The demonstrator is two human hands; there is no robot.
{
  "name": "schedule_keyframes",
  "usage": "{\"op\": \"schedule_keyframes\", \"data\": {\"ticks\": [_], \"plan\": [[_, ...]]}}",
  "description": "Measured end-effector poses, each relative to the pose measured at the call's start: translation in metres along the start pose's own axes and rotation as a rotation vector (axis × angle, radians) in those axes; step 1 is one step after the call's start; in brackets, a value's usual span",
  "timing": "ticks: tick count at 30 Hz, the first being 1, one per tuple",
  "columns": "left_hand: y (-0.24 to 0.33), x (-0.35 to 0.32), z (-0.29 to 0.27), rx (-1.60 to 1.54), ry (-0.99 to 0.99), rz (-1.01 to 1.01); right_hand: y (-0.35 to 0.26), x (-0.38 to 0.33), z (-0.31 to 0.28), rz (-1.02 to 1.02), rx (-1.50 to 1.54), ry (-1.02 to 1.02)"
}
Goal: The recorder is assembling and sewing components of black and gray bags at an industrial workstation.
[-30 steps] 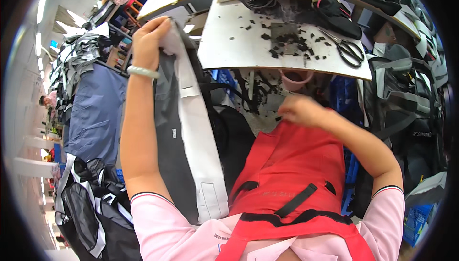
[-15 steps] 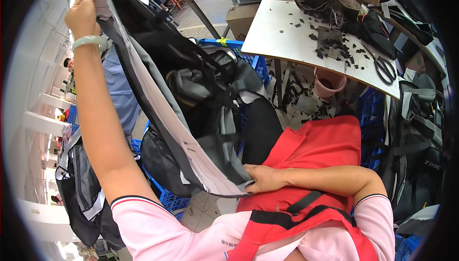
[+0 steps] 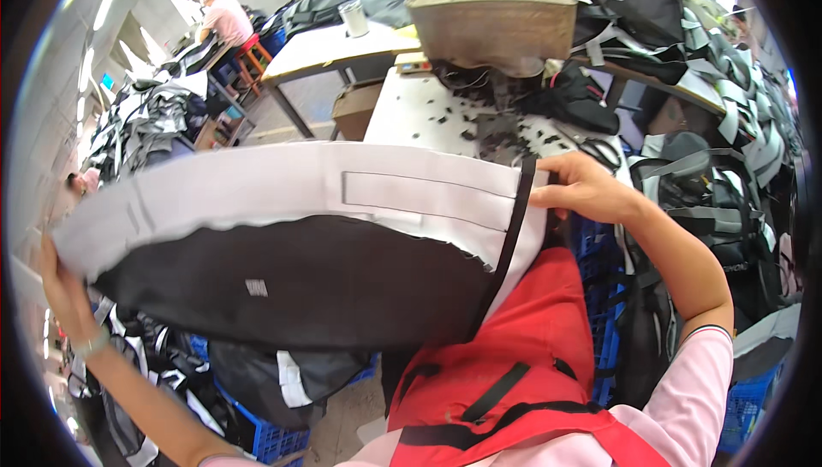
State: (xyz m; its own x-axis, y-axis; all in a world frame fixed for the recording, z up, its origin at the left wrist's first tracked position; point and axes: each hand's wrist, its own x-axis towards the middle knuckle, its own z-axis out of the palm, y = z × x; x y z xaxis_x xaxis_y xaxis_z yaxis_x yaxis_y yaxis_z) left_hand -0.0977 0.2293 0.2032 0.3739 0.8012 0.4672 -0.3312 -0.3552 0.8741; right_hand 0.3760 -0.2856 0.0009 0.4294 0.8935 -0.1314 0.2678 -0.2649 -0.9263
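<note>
A long sewn fabric panel, black along its lower side with a whitish band above, is stretched across in front of me. The band's inner edge looks ragged, and stitching outlines a narrow rectangle on it. At the far left end my left hand grips the panel, its fingers partly hidden behind the fabric. My right hand pinches the opposite end, beside a black binding strip. Below the panel lies the red apron over my lap.
Beyond the panel stands a white worktable with a machine, black scraps and scissors. Blue crates hold dark fabric pieces. Dark bags are heaped at right. A seated person is far back left.
The panel has swung from a steep slant at left to nearly level, with its whitish side facing me. My left hand came down; my right hand rose and moved right. The view has tilted up.
</note>
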Motion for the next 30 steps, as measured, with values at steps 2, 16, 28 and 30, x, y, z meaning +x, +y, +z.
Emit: {"op": "schedule_keyframes", "data": {"ticks": [2,16,28,30], "plan": [[-0.01,-0.06,0.01,0.046,0.005,-0.093,-0.035,-0.031,-0.023,-0.091,0.001,0.061],[-0.149,-0.228,0.355,0.585,-1.288,0.568,-0.031,-0.015,0.034,-0.291,-0.352,-0.025],[-0.236,-0.277,0.375,0.042,-1.042,-0.381,0.05,-0.062,0.076,-0.062,-0.28,0.471],[-0.236,-0.284,0.375,0.054,-1.09,-0.375,0.061,-0.048,0.087,-0.103,-0.06,0.536]]}}
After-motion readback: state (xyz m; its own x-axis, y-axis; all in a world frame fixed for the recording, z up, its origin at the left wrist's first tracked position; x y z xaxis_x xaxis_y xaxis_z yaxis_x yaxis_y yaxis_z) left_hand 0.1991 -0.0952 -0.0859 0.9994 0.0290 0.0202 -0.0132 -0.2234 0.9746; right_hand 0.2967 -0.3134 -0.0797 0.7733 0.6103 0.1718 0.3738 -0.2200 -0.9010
